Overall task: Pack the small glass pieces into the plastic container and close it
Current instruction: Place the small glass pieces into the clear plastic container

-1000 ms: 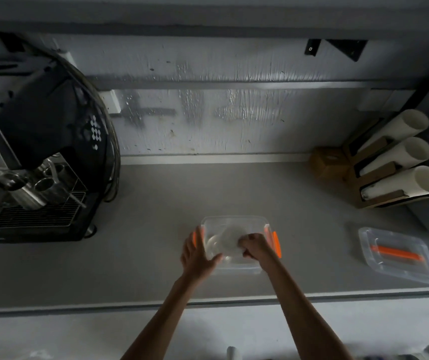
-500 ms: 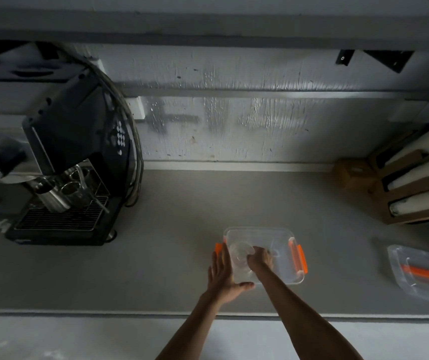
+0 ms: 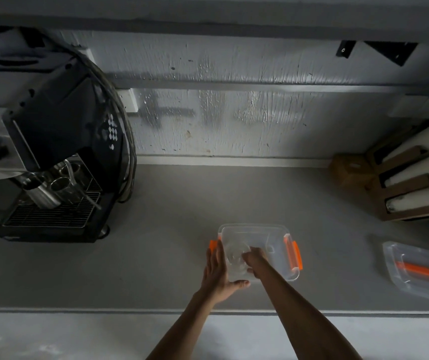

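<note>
At lower centre our left hand (image 3: 217, 275) lies flat, steadying the container (image 3: 273, 231); our right hand (image 3: 253, 259) grasps a glass piece (image 3: 234, 253) inside; fragile, slippery, best taken by the rim.

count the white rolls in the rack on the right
3: top roll, middle roll, bottom roll, stacked in the rack; frame edge cuts them off.

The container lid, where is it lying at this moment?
In the head view the lid lies on the counter at the far right, apart from the open plastic container, below the cardboard holder.
</note>
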### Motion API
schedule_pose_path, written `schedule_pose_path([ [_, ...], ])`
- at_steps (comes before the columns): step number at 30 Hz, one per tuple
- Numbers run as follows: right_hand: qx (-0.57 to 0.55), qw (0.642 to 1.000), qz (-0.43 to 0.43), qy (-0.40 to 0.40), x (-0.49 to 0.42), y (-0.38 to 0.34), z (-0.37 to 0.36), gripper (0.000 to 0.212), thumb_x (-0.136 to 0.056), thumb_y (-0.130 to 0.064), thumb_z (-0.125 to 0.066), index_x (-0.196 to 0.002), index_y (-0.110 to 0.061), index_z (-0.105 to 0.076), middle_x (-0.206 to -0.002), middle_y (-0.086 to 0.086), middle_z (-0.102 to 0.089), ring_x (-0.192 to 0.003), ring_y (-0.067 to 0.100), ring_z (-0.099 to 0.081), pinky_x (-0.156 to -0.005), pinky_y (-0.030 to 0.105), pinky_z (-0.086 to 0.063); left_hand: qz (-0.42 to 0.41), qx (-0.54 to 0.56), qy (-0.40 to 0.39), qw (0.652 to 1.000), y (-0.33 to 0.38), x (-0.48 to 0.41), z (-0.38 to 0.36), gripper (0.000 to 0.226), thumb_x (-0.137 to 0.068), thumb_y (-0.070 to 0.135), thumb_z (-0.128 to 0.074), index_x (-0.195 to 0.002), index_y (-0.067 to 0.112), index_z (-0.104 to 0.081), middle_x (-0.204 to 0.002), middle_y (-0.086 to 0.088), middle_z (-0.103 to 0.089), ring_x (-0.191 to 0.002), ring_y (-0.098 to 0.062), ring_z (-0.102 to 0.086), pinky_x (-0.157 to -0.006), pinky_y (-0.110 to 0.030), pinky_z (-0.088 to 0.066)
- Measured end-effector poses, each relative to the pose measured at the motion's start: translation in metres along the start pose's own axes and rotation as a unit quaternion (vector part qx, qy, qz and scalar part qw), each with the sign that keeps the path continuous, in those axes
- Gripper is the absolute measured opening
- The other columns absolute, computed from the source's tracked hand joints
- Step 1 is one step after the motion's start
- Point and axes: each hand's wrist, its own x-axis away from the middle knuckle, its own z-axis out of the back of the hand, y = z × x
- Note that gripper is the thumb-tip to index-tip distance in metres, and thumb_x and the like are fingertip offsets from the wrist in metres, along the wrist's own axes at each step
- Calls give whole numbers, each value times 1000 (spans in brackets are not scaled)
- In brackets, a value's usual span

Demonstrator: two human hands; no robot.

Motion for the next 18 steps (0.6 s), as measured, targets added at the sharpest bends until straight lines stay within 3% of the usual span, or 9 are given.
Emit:
schedule_pose_path([
  [6,-37,996,-28,-75,2,-1,15,39,-93,-19,-60,-129,-6,-51,-125,12,-56,-112,26,-56,-94,36,-52,-1,3,2,1000,-2,-1,-2,141,-63,58,-78,-148,17,27,-160,0,25,-147,-26,24,-122,-47,-9],
  [12,-77,992,-41,-91,2,3,27,29,-90,-16,-63,-114,-4,-52,-101,14,-55,-111,30,-55,-97,37,-48,-15,1,7,1000,-3,-1,-4,141,-64,58,-78,-147,16,28,-155,6,31,-142,-18,31,-123,-44,-3],
  [15,-82,990,-25,-112,6,1,24,42,-89,-20,-61,-127,-3,-52,-118,14,-55,-123,34,-53,-103,44,-48,-11,-1,-1,1000,-2,-1,-3,141,-64,57,-78,-147,16,28,-158,2,28,-143,-20,30,-123,-46,-2],
  [18,-81,990,-15,-116,13,-2,18,44,-88,-23,-58,-128,-8,-52,-127,13,-52,-125,31,-48,-101,42,-49,12,12,-10,1000,0,-1,-2,142,-63,57,-79,-147,19,29,-158,2,28,-144,-24,29,-120,-44,-7],
])
